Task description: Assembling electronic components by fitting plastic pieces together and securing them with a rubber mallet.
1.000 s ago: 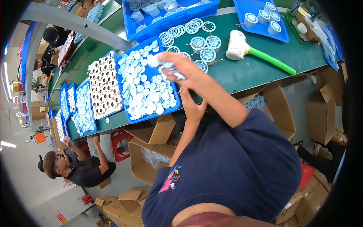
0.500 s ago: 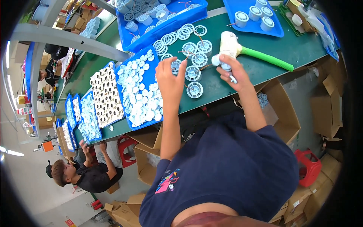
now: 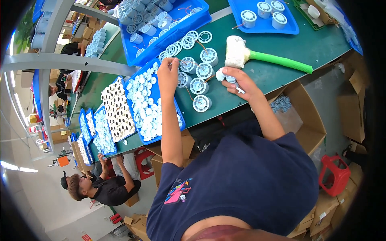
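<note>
My right hand [image 3: 243, 83] is closed around a few small pale round caps [image 3: 220, 74], with a thin white piece sticking out below its fingers. My left hand [image 3: 167, 76] is over the left side of a group of light-blue round slotted housings [image 3: 201, 103]. Its thumb and fingertips are pinched together; what they hold, if anything, is too small to make out. Copper-coloured wires stick out of several housings. Beyond the right hand lies a mallet [image 3: 236, 52] with a white head and green handle. Flat light-blue rings [image 3: 188, 42] lie behind the housings.
Left of my left arm, a blue tray [image 3: 181, 119] carries many pale caps, with a tray of white parts [image 3: 117, 108] beyond. A deep blue bin [image 3: 169, 37] of housings and another blue tray [image 3: 290, 29] stand behind. Cardboard boxes [image 3: 309, 120] sit below the table edge; co-workers sit at left.
My left hand has shifted left and its spread thumb and fingers have come together. The right hand still grips the caps. The whole view has shifted slightly.
</note>
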The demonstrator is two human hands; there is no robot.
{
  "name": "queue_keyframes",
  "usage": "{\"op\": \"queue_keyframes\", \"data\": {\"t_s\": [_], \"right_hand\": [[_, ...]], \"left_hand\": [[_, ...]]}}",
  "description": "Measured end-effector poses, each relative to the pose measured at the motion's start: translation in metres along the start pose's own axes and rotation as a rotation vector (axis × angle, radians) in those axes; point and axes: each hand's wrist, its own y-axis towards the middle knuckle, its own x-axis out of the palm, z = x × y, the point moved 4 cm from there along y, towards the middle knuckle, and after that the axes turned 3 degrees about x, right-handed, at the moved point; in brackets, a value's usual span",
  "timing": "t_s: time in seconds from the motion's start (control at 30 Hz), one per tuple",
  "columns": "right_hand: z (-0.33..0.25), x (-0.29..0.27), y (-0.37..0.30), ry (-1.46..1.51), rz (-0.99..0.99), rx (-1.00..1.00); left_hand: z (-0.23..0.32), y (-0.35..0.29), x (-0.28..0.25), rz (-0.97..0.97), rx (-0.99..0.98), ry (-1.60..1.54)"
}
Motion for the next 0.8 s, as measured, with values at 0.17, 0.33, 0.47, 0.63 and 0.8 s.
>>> {"op": "queue_keyframes", "data": {"t_s": [0.17, 0.33, 0.47, 0.63, 0.8], "right_hand": [[0.001, 0.001, 0.002, 0.007, -0.008, 0.006], [-0.001, 0.001, 0.003, 0.002, -0.039, 0.007], [0.0, 0.001, 0.003, -0.004, -0.025, 0.004], [-0.001, 0.002, 0.004, -0.018, -0.047, 0.001], [-0.002, 0.007, 0.001, -0.043, -0.026, -0.002]], "left_hand": [[-0.031, 0.006, 0.003, -0.052, -0.166, -0.372], [-0.042, 0.011, 0.004, -0.054, -0.23, -0.494], [-0.054, 0.011, 0.008, -0.06, -0.277, -0.597], [-0.067, 0.02, 0.002, -0.132, -0.116, -0.113], [-0.065, 0.027, 0.0, -0.219, -0.101, 0.039]]}}
